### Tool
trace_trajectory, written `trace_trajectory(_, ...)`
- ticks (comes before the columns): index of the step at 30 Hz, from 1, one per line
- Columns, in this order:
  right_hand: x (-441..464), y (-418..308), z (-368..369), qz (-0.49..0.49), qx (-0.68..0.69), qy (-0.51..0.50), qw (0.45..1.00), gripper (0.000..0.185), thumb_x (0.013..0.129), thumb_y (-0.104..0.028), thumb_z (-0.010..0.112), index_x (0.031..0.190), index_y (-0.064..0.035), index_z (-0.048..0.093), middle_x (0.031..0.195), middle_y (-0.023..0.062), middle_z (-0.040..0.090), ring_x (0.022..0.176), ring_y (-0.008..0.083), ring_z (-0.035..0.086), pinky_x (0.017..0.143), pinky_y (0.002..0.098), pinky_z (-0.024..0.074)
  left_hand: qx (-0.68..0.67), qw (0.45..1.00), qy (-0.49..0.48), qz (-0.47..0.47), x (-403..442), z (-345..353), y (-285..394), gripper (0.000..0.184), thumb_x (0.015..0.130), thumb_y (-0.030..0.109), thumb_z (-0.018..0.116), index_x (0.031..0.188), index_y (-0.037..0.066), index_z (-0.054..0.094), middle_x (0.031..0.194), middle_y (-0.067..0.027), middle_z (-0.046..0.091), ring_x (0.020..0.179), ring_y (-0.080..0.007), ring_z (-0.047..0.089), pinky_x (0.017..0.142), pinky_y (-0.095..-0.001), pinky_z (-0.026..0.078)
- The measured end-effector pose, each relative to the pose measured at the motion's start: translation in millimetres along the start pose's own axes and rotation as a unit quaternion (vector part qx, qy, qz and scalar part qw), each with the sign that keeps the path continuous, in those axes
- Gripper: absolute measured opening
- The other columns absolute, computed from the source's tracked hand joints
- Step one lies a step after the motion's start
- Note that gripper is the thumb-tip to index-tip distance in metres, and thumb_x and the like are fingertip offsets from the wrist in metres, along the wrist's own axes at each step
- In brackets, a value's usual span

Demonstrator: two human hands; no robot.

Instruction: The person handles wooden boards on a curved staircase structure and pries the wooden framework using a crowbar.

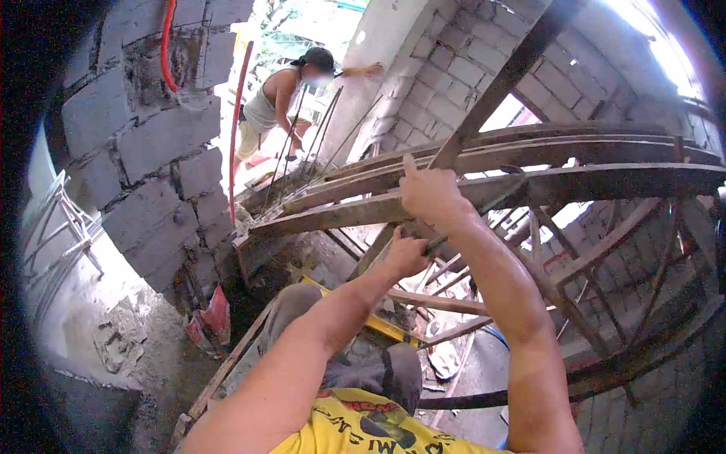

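Observation:
My right hand (431, 193) is raised at a long beam (575, 185), its index finger stretched up and the other fingers curled in; no held object shows in it. Lower and to its left, my left hand (408, 253) is closed around the end of a dark rod (436, 244), below the same beam. The rod's far part is partly hidden by my right forearm. A slanted dark bar (495, 87) rises just above my right fingertips.
Another person (272, 110) bends beside a concrete column (374, 68), near upright rebar (325, 125). A block wall (151, 166) stands left. Below my arms lies a yellow level (393, 328). A red hose (168, 45) hangs upper left.

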State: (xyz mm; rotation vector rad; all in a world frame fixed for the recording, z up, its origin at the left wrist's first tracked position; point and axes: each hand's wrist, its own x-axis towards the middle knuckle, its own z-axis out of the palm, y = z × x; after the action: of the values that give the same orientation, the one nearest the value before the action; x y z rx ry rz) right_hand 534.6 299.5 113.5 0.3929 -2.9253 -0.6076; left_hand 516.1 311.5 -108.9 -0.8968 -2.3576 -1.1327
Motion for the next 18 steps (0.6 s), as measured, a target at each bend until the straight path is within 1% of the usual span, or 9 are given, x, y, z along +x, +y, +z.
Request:
trace_trajectory(2,2,4,-5,0.006,0.006,0.002,1.0,0.058,0.095,-0.03,0.045,0.142,0.0028,0.033,0.094,0.0218,0.072,0.089,0.0382,0.07,0.083,0.054,0.0512,0.014,0.999,-0.031,-0.017,-1,-8,3,0.039,0.093,0.046,0.053,0.093,0.013,0.072,0.085,-0.0165,0.072,0.089,-0.0368,0.068,0.105,-0.0671,0.023)
trace_trajectory(4,0,9,-5,0.012,0.01,0.007,1.0,0.058,0.096,-0.03,0.044,0.142,0.0025,0.033,0.096,0.0222,0.071,0.089,0.0387,0.07,0.083,0.0543,0.051,-0.017,0.998,-0.059,-0.028,1,-9,5,0.039,0.094,0.047,0.052,0.097,0.012,0.071,0.085,-0.0158,0.072,0.09,-0.0367,0.068,0.107,-0.0686,0.021)
trace_trajectory(7,0,16,-1,0.022,-0.007,0.013,1.0,0.058,0.097,-0.03,0.042,0.144,0.0024,0.032,0.096,0.0222,0.071,0.089,0.039,0.07,0.083,0.0544,0.0509,-0.009,1.0,-0.022,-0.006,1,2,-2,0.041,0.095,0.047,0.05,0.1,0.011,0.069,0.087,-0.0158,0.072,0.094,-0.0363,0.068,0.108,-0.0694,0.019)
trace_trajectory(10,-4,25,-3,0.047,0.004,0.011,0.999,0.055,0.097,-0.029,0.042,0.142,0.0013,0.035,0.096,0.0217,0.071,0.09,0.0393,0.07,0.083,0.0536,0.0512,0.009,0.999,-0.028,-0.016,2,6,-4,0.042,0.097,0.048,0.048,0.102,0.011,0.069,0.09,-0.0168,0.072,0.097,-0.0359,0.067,0.109,-0.069,0.019)
trace_trajectory(11,-9,30,-6,0.053,-0.002,0.01,0.999,0.053,0.097,-0.029,0.042,0.14,0.0009,0.038,0.096,0.0216,0.071,0.09,0.0398,0.069,0.084,0.0536,0.051,0.004,0.996,-0.083,-0.034,3,-5,1,0.043,0.097,0.049,0.047,0.101,0.012,0.069,0.092,-0.0171,0.072,0.097,-0.0354,0.067,0.11,-0.0677,0.018)
trace_trajectory(12,-13,35,-8,0.06,-0.007,0.007,0.998,0.051,0.096,-0.028,0.042,0.138,0.0004,0.04,0.097,0.0215,0.071,0.09,0.0403,0.069,0.084,0.0535,0.0509,0.003,0.996,-0.084,-0.03,3,-4,1,0.043,0.097,0.049,0.047,0.101,0.012,0.069,0.092,-0.0171,0.072,0.097,-0.0354,0.067,0.11,-0.0677,0.018)
trace_trajectory(14,-20,57,-2,0.052,-0.044,-0.004,0.998,0.05,0.096,-0.028,0.043,0.137,0.0002,0.04,0.096,0.0221,0.071,0.091,0.0408,0.069,0.084,0.0532,0.051,-0.013,0.997,-0.059,-0.039,2,0,-1,0.044,0.097,0.05,0.046,0.111,0.017,0.07,0.086,-0.0177,0.072,0.093,-0.038,0.067,0.111,-0.0627,0.02)
trace_trajectory(16,-32,80,-3,0.043,-0.081,-0.016,0.996,0.05,0.095,-0.028,0.044,0.136,0.0,0.041,0.096,0.0227,0.071,0.091,0.0413,0.069,0.084,0.0528,0.051,-0.009,0.998,-0.055,-0.029,2,-1,1,0.044,0.097,0.05,0.046,0.109,0.015,0.07,0.083,-0.0165,0.072,0.091,-0.0371,0.068,0.11,-0.0625,0.021)
trace_trajectory(18,-53,90,-12,0.079,-0.07,-0.024,0.994,0.054,0.093,-0.028,0.047,0.138,0.0,0.037,0.096,0.0246,0.07,0.091,0.0427,0.068,0.084,0.0532,0.0504,-0.016,0.997,-0.058,-0.042,-1,-10,8,0.039,0.095,0.049,0.052,0.095,0.016,0.071,0.079,-0.0149,0.07,0.089,-0.0355,0.067,0.109,-0.0646,0.02)
